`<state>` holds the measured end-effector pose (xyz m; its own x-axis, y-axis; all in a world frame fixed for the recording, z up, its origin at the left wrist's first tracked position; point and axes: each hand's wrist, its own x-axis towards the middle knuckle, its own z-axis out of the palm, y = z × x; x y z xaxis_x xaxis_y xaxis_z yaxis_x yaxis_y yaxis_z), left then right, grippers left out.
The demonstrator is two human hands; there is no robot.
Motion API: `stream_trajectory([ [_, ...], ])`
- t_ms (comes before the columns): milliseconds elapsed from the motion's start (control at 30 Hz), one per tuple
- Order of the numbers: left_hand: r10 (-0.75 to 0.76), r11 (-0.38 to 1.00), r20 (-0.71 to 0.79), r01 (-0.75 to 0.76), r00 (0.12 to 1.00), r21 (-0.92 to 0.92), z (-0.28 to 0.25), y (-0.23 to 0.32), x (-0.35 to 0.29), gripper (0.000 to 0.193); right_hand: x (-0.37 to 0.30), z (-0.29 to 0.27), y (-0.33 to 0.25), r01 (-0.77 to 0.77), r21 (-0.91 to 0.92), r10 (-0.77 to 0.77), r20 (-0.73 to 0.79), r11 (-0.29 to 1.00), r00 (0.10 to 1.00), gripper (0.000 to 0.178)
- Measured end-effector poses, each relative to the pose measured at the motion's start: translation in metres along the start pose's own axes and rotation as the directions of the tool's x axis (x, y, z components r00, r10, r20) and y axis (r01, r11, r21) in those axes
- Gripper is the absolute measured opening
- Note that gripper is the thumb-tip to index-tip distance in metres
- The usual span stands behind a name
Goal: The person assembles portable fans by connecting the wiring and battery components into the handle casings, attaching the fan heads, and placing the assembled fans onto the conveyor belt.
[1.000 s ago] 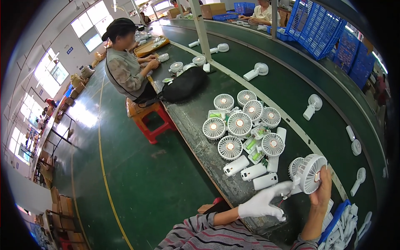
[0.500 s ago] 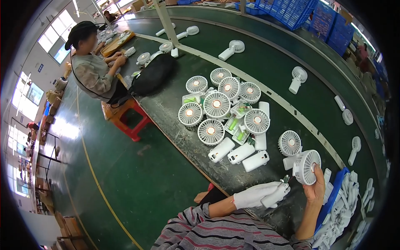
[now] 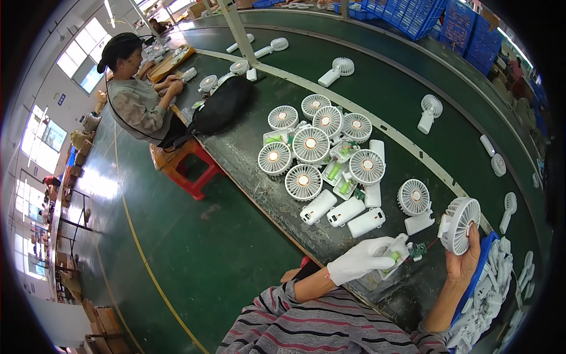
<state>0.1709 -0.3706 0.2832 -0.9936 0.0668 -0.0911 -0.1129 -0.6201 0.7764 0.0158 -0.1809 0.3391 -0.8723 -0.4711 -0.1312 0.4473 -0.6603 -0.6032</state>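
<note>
In my right hand (image 3: 463,261), bare, the fingers close round a round white fan head (image 3: 458,226) with a slatted grille. My left hand (image 3: 358,261), in a white glove, grips an opened white fan handle (image 3: 403,244) with something light green inside. A small green circuit board (image 3: 418,251) sticks out of the handle's end, and a thin red wire runs from it toward the fan head. Just beyond my hands lies another white fan (image 3: 414,197). Further left on the table are several fan heads (image 3: 311,144) and several closed handles (image 3: 346,211).
A blue bin (image 3: 471,289) full of white plastic parts stands by my right forearm. White fans (image 3: 431,106) lie along the green conveyor belt (image 3: 389,76) behind a metal rail. A black bag (image 3: 227,105) rests on the table near a seated co-worker (image 3: 138,97).
The fan head has moved right and turned in my right hand, away from the handle. The handle's open inside, the circuit board and the red wire now show. My view has shifted slightly.
</note>
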Motion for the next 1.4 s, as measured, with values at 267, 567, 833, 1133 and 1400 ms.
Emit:
stream_trajectory([
  [267,0.25,0.851,0.225,-0.325,0.942,0.413,0.002,0.012,0.009,0.025,0.006,-0.001,0.002,0.057,-0.022,-0.059,-0.17,0.998,0.984,0.034],
  [567,-0.179,0.939,0.263,0.244,0.948,-0.241,0.017,-0.003,-0.006,0.046,-0.007,0.014,0.008,0.146,-0.196,-0.162,-0.071,0.97,0.984,0.037],
  [833,-0.1,0.984,-0.223,0.063,0.97,-0.166,-0.013,-0.018,0.013,0.038,-0.029,0.03,0.012,0.434,-0.497,-0.39,0.196,0.751,0.9,0.069],
  [1133,-0.207,0.977,-0.271,0.214,0.94,-0.003,0.008,-0.016,0.044,0.032,-0.018,0.014,0.024,0.265,-0.635,-0.162,0.217,0.726,0.963,0.065],
  [1400,-0.437,0.885,0.035,0.437,0.899,-0.159,0.024,-0.007,0.021,0.036,0.0,-0.009,0.037,0.069,-0.691,-0.059,0.038,0.719,0.998,0.046],
])
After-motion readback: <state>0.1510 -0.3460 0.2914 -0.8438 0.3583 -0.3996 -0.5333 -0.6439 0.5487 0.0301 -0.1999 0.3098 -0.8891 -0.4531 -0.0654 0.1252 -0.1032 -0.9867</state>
